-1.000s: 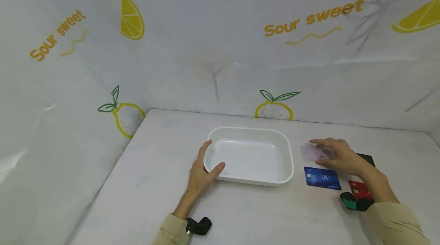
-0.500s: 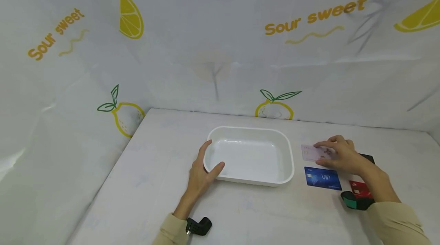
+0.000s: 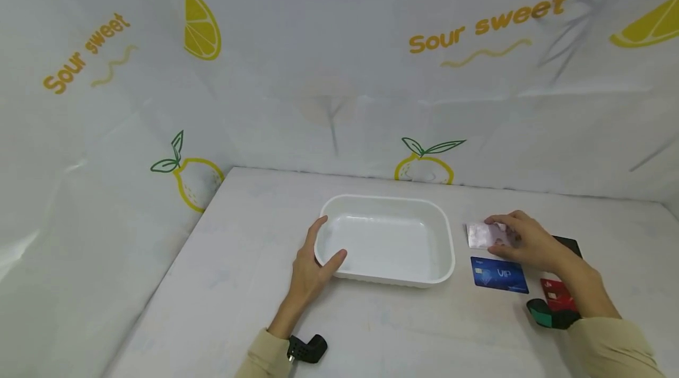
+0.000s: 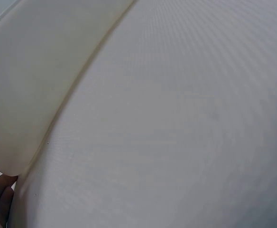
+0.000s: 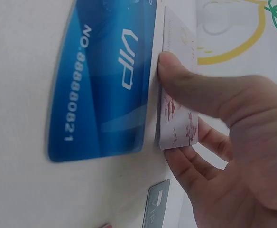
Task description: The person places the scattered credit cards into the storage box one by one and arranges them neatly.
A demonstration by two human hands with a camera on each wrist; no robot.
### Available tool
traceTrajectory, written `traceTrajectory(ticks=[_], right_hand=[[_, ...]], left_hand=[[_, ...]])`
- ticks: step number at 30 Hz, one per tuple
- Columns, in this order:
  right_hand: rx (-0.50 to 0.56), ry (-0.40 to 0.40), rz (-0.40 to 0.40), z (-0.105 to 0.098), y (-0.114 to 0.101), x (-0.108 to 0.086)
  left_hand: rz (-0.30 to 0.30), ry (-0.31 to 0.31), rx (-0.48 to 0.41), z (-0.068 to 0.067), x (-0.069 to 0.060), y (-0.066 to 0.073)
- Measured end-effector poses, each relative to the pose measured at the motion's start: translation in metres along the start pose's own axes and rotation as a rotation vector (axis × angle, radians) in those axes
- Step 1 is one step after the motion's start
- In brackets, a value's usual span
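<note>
1. Your right hand (image 3: 533,242) pinches the pale card (image 5: 179,128) by its 2 long edges: thumb on the near edge, fingers at the far side.
2. That card lies, or is only just raised, at the right of your tray (image 3: 384,248), outside it. I cannot tell whether it has left the table (image 3: 223,283).
3. Your left hand (image 3: 309,272) grips the tray at its left near corner, thumb over the rim and a finger along the outside of the left wall. The tray sits flat on the table.
4. Just on the near side of the pale card, the blue card (image 3: 499,275) lies flat, face up, untouched.
5. Farther right, the red card (image 3: 557,294) and the dark card (image 3: 569,245) lie partly hidden by your right hand and forearm.
6. How far along: the grasp on 1 card looks made, and the tray looks steadied. All 4 visible cards are outside the tray, so I judge you to be at an early stage. The pale card has not been carried anywhere yet, and the other 3 appear unhandled.
7. Beyond the table hangs the lemon-print sheet (image 3: 297,42).
</note>
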State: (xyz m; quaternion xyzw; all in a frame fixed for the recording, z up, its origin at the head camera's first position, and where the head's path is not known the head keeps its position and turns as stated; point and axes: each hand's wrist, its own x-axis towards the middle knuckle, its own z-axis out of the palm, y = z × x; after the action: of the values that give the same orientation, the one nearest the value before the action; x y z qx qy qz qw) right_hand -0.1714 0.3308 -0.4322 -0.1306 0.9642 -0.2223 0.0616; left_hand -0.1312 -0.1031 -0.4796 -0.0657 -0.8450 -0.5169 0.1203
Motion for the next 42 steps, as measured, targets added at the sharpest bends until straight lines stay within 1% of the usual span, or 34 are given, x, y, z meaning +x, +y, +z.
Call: traceTrajectory(ticks=[2, 9, 12, 19, 24, 28, 33, 38, 42], right_hand=[[0.008, 0.005, -0.008, 0.000, -0.001, 0.000], [0.036, -0.044, 0.045, -0.002, -0.005, -0.001], [0.041, -0.047, 0.051, -0.001, -0.006, -0.002], [0.044, -0.005, 0.057, 0.000, -0.008, -0.003], [0.070, 0.033, 0.074, -0.001, -0.015, -0.005], [0.103, 0.081, 0.055, -0.006, -0.025, -0.005], [0.154, 0.110, 0.027, -0.016, -0.042, -0.006], [0.195, 0.153, 0.027, -0.027, -0.063, -0.008], [0.227, 0.178, 0.013, -0.032, -0.082, -0.008]], left_hand=[[0.004, 0.000, -0.002, 0.000, 0.000, 0.000], [-0.001, -0.004, -0.014, 0.001, 0.000, -0.001], [-0.004, -0.002, -0.012, 0.001, -0.001, -0.001], [-0.013, -0.005, -0.013, 0.001, 0.000, 0.000], [-0.013, -0.010, -0.018, 0.001, 0.000, 0.001], [-0.012, -0.007, -0.015, 0.000, 0.000, 0.001], [-0.018, -0.009, -0.010, -0.001, 0.000, 0.001], [-0.020, -0.013, -0.010, -0.001, 0.000, 0.001], [-0.023, -0.012, -0.016, -0.001, 0.000, 0.002]])
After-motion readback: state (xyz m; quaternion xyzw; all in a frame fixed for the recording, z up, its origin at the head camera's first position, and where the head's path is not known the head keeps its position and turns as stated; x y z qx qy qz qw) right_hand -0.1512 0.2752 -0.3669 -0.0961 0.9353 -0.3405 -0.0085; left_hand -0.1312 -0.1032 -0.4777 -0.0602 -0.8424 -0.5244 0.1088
